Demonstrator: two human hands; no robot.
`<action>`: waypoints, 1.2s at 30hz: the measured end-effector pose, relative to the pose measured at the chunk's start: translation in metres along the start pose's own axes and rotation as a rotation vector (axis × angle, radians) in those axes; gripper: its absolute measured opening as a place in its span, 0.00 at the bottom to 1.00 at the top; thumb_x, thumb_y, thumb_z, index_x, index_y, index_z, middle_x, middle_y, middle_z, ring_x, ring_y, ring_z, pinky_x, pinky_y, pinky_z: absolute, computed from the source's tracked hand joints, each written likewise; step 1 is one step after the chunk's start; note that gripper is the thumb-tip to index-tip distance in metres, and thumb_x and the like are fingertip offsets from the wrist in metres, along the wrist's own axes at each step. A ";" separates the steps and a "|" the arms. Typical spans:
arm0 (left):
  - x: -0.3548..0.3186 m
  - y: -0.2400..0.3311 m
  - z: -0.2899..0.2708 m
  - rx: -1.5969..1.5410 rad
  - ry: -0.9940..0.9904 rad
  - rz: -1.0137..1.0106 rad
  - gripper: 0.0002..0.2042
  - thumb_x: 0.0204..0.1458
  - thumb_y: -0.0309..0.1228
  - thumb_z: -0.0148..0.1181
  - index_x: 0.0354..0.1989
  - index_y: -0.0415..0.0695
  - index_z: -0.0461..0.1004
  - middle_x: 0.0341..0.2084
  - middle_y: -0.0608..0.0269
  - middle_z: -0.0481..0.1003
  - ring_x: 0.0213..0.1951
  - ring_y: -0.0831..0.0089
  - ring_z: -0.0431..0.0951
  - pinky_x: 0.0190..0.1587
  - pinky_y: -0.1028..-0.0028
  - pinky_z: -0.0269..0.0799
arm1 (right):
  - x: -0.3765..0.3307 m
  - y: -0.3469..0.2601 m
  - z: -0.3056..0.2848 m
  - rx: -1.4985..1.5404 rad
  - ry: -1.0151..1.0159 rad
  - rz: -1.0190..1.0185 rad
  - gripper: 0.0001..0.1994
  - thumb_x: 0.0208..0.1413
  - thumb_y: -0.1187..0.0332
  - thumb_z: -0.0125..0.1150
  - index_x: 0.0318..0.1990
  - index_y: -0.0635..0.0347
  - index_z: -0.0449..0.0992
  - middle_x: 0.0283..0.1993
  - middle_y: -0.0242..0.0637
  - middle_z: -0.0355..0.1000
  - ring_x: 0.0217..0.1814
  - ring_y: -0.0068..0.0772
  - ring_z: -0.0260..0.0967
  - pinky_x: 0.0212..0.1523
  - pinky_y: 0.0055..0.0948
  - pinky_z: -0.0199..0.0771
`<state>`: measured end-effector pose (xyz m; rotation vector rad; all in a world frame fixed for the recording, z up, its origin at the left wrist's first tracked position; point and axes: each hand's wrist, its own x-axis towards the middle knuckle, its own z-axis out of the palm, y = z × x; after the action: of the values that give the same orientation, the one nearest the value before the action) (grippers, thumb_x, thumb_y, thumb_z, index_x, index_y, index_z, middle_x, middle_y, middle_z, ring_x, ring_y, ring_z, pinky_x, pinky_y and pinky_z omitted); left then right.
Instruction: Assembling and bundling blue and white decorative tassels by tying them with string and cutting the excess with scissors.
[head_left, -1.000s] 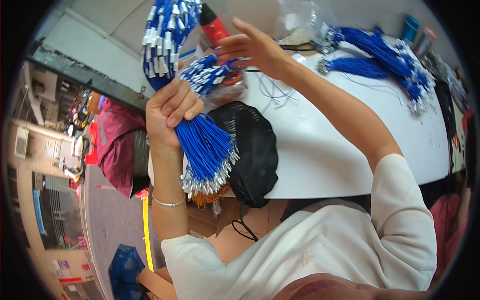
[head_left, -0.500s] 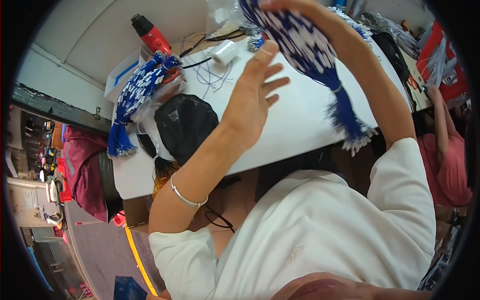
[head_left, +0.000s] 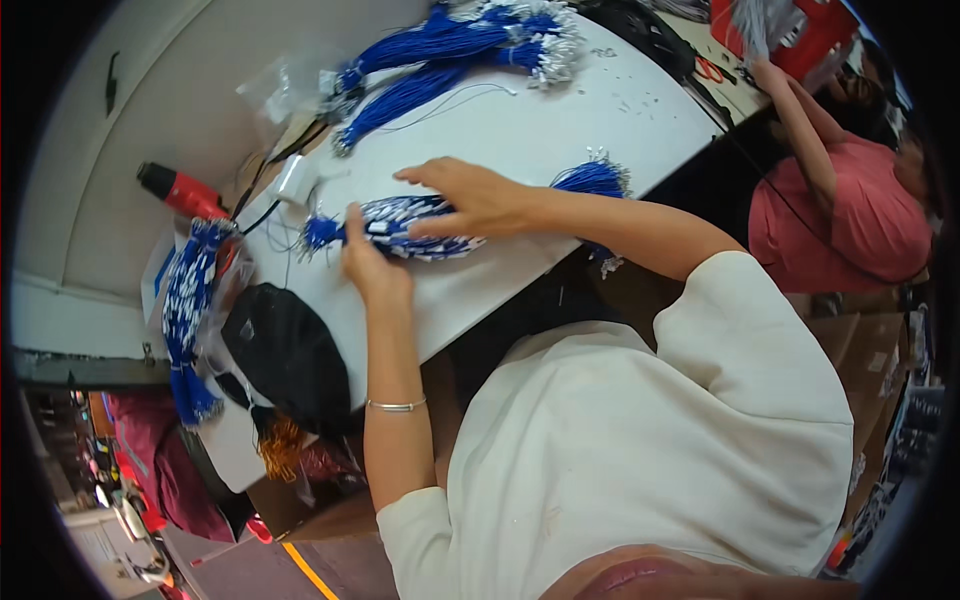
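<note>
A thick bundle of blue wires with white sleeves (head_left: pixel 395 212) lies across the white table in front of me. My left hand (head_left: pixel 378 268) is closed at the narrow left end of this bundle; one finger crosses over it and the others are mostly hidden. My right hand (head_left: pixel 475 195) is open above the middle of the bundle, its fingers apart and the thumb by the white sleeves. Beyond my right wrist, the bundle's blue tail with silvery tips (head_left: pixel 595 180) sticks out toward the table's edge.
More blue wire bundles (head_left: pixel 440 50) lie at the table's back. At the left are another sleeved bundle (head_left: pixel 188 310), a black bag (head_left: pixel 285 345), a red heat gun (head_left: pixel 185 190) and a white roll (head_left: pixel 293 180). A person in a pink top (head_left: pixel 840 210) works at the right.
My right hand has lowered the bundle from the air onto the table and opened. My left hand, open and empty before, has come to the bundle's left end. The view has turned toward the right.
</note>
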<state>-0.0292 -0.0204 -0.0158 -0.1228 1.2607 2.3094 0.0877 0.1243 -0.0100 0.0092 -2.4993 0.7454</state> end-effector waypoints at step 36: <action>0.019 -0.006 0.005 0.444 -0.029 0.151 0.17 0.59 0.40 0.54 0.32 0.34 0.73 0.24 0.53 0.74 0.29 0.65 0.72 0.37 0.70 0.69 | 0.402 -0.123 0.184 0.210 -0.924 -0.220 0.14 0.49 0.57 0.67 0.31 0.60 0.80 0.24 0.35 0.76 0.23 0.29 0.73 0.26 0.24 0.73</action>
<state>-0.0419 -0.0068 -0.0232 0.1635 1.7833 2.0800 -0.3293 -0.0177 0.1187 0.8681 -3.1521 1.0694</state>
